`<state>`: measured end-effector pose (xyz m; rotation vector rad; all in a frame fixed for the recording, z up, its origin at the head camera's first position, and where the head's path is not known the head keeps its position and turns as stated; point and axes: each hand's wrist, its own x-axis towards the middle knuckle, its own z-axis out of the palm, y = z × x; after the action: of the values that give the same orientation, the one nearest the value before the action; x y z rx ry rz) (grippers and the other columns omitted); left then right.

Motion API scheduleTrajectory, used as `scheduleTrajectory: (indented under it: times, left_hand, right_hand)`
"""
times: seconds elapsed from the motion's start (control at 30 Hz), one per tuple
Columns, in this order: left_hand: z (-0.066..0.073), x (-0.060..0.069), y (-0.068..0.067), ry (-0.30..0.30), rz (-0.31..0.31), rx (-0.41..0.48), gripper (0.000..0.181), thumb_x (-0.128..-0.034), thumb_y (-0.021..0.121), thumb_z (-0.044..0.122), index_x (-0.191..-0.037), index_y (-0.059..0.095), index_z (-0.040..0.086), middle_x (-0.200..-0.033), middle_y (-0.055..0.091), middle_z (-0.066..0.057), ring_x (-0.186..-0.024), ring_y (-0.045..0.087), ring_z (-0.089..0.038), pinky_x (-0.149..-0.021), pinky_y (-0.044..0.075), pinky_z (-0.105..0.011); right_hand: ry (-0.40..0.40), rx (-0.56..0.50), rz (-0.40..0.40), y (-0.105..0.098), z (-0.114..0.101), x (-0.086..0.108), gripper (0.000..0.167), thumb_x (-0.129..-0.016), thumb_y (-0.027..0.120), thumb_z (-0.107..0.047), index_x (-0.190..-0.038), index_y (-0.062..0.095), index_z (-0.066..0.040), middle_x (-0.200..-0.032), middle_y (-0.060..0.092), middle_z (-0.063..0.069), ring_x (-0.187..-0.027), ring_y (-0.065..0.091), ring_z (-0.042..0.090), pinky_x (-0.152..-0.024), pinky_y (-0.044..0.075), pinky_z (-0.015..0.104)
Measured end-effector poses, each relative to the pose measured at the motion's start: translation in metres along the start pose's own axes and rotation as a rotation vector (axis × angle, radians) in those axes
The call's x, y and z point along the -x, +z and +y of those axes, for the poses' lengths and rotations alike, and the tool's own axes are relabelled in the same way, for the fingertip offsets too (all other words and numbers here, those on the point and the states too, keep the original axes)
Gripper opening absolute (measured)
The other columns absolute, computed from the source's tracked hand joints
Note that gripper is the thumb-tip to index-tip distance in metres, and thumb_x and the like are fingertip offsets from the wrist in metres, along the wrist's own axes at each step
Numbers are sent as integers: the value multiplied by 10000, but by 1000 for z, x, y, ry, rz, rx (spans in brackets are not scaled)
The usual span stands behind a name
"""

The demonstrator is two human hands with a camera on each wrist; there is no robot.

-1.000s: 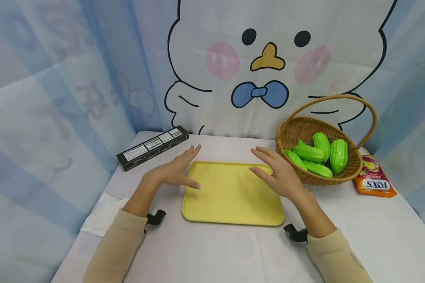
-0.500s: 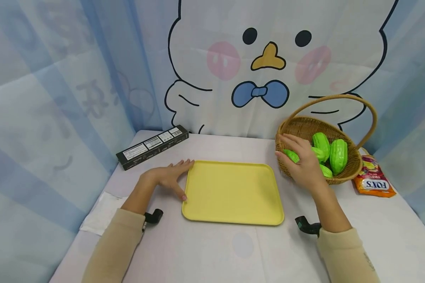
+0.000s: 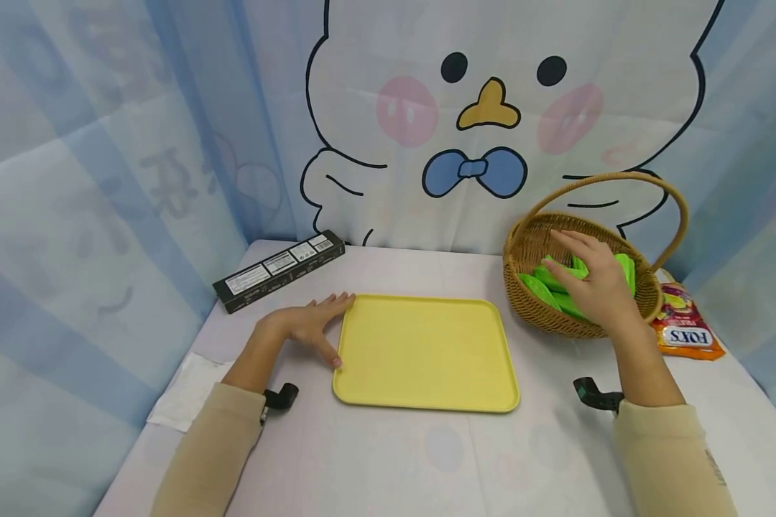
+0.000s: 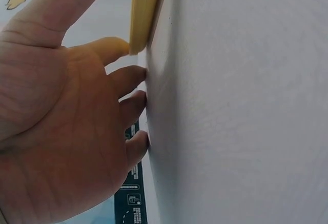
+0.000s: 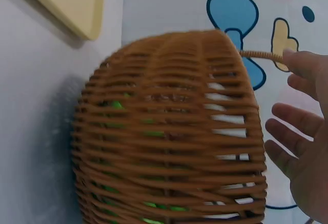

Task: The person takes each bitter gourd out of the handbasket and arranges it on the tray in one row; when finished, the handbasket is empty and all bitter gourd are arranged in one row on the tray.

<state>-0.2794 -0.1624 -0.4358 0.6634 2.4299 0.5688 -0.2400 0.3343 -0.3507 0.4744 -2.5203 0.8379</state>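
Observation:
My left hand [image 3: 308, 327] rests at the left edge of a yellow tray [image 3: 427, 352], fingers spread. In the left wrist view the index fingertip touches the corner of the tray [image 4: 142, 14], and the other fingertips meet the tablecloth. My right hand [image 3: 595, 280] hovers over a wicker basket [image 3: 524, 301], its fingers apart and nothing between them. Several bright green star fruits [image 3: 535, 287] lie in the basket, partly covered by that hand. The right wrist view has the hand [image 5: 302, 126] beside the basket's rim, with the woven wall [image 5: 169, 131] in front.
A long black box [image 3: 278, 269] lies at the back left. A white tissue [image 3: 190, 391] is beside the left forearm. An orange and red snack packet [image 3: 685, 327] lies to the right of the basket, whose tall handle [image 3: 679, 215] arches above it.
My left hand has come down to the tray's left edge and stayed there. From above the tray, my right hand has moved right, over the basket. Tray and basket have not moved.

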Motion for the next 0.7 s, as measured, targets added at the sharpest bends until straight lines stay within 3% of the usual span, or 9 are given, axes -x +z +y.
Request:
scheduleTrajectory:
  times: [0.33, 0.7]
  left_hand:
    - [-1, 1, 0, -2, 7, -7, 1443, -629, 957, 571, -1694, 47, 224, -1772, -28, -48, -1636, -67, -307, -1319, -8, -583]
    - [1, 1, 1, -7, -1, -15, 1438, -633, 952, 578, -1694, 46, 234, -1772, -39, -28, -1636, -73, -292, -1320, -9, -577]
  right_hand:
    - [45, 125, -193, -18, 20, -20, 545, -1018, 690, -245, -1511, 543, -67, -1552, 441, 318, -1436, 342, 588, -1109, 286, 802]
    - [125, 216, -445, -16, 46, -36, 522, -1065, 607, -250, -1517, 510, -8, -1537, 434, 349, -1430, 355, 572, -1128, 334, 750]
